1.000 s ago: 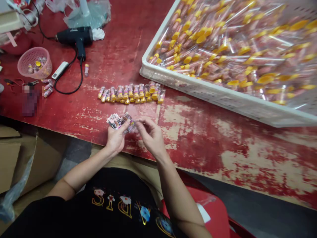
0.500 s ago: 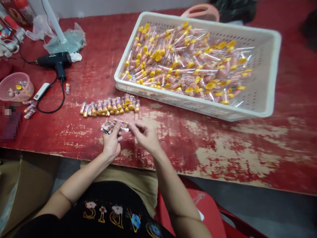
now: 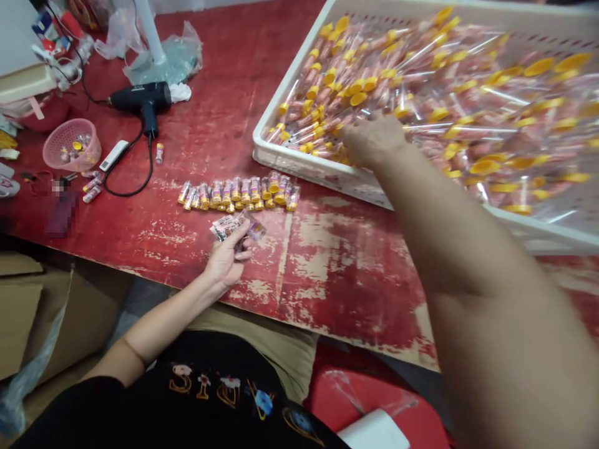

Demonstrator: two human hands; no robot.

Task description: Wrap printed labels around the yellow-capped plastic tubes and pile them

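Observation:
My left hand (image 3: 229, 255) is closed on a small fan of printed plastic sleeves (image 3: 227, 226), held low over the red table. My right hand (image 3: 374, 140) reaches over the near left wall of the white basket (image 3: 322, 167), among clear tubes with yellow caps (image 3: 358, 100). Its fingers are blurred and partly hidden, so what they touch cannot be told. Just beyond my left hand lies a row of small wrapped tubes (image 3: 236, 192) with yellow caps.
On the left are a black heat gun (image 3: 140, 96) with its cable, a pink basket (image 3: 72, 146), a white box (image 3: 113, 154) and a single tube (image 3: 160, 153). A lamp pole (image 3: 152, 37) stands behind. A red stool (image 3: 379, 386) is below the table's edge.
My right hand has left my left hand and moved right and away into the white basket. My left hand keeps the sleeves. The view has shifted, with the basket now larger.

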